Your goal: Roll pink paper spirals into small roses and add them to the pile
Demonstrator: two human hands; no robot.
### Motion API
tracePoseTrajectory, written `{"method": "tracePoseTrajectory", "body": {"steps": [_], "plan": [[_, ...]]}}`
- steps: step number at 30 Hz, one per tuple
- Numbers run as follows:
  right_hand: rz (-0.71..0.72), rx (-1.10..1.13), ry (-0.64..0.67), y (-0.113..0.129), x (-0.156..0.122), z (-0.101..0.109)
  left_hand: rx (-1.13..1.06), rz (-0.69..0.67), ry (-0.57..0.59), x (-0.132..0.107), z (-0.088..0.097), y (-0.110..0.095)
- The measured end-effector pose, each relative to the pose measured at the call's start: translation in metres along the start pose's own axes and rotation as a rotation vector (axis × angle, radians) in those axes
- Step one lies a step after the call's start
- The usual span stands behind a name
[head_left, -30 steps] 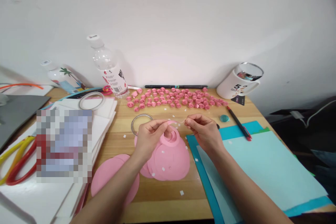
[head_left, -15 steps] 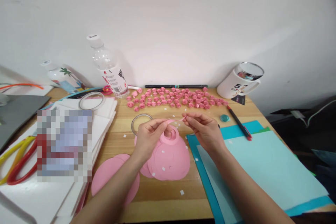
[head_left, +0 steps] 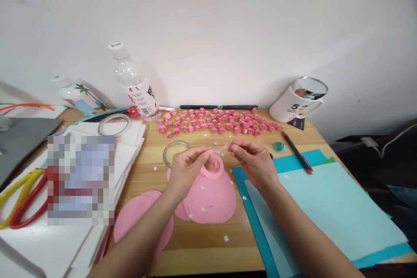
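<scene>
pinching a thin pink foam strip (head_left: 217,150) at both ends, you hold it just above the wooden desk (head_left: 202,252), over the middle of the work area. its long axis runs side to side, nearly level, with the right end a touch higher and pointing into your right hand (head_left: 256,163). your left hand (head_left: 185,171) has the other end. both grips are narrow, thumb pressed to forefinger and closed on the strip.

under the strip lie flat round pink foam discs (head_left: 211,195), soft and matt, dotted with small white paper squares (head_left: 225,238). beyond your hands a band of little rolled pink foam rosettes (head_left: 218,122) stretches across the desk. a clear tape ring (head_left: 176,142) sits just behind your left hand. smooth light-blue paper sheets (head_left: 325,200) lie under your right wrist, and a slim red and black pen (head_left: 296,152) rests at their far edge.
</scene>
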State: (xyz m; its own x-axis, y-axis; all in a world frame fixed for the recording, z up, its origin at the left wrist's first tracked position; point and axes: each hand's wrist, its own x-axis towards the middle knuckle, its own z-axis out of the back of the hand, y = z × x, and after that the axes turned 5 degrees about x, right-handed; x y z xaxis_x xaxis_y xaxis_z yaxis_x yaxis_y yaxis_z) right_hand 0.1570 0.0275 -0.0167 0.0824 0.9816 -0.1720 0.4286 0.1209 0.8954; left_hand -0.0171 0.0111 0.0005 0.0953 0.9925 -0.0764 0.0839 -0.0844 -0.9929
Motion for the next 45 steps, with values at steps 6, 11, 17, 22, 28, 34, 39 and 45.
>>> {"method": "tracePoseTrajectory", "body": {"steps": [6,11,17,22,28,34,39,45], "plan": [[-0.024,-0.004,0.026,0.0003,0.0005,-0.0001,0.012,-0.022,-0.007,0.0011,0.0006,0.0003],[0.002,0.016,0.003,0.0017,0.0005,0.0002,-0.011,-0.004,0.008,0.0008,0.0001,-0.0004],[-0.001,0.041,-0.008,0.0021,0.0,-0.0005,0.032,-0.017,-0.007,0.0004,-0.0001,-0.0025],[0.043,0.014,-0.048,0.0,0.0007,0.0003,0.052,-0.011,0.0,0.0005,0.0002,-0.0026],[0.013,0.041,-0.007,-0.0005,0.0005,-0.0011,0.073,-0.037,-0.003,0.0,0.0004,-0.0051],[0.026,0.009,0.002,-0.0014,0.0022,0.0023,0.071,-0.035,0.001,0.0001,0.0002,-0.0065],[0.031,0.01,-0.009,-0.0006,0.0023,0.0023,0.041,-0.04,0.0,0.0003,-0.0002,-0.0049],[0.036,-0.003,-0.022,0.0014,0.0015,0.0003,0.024,0.001,-0.005,0.0003,-0.001,-0.0041]]}}
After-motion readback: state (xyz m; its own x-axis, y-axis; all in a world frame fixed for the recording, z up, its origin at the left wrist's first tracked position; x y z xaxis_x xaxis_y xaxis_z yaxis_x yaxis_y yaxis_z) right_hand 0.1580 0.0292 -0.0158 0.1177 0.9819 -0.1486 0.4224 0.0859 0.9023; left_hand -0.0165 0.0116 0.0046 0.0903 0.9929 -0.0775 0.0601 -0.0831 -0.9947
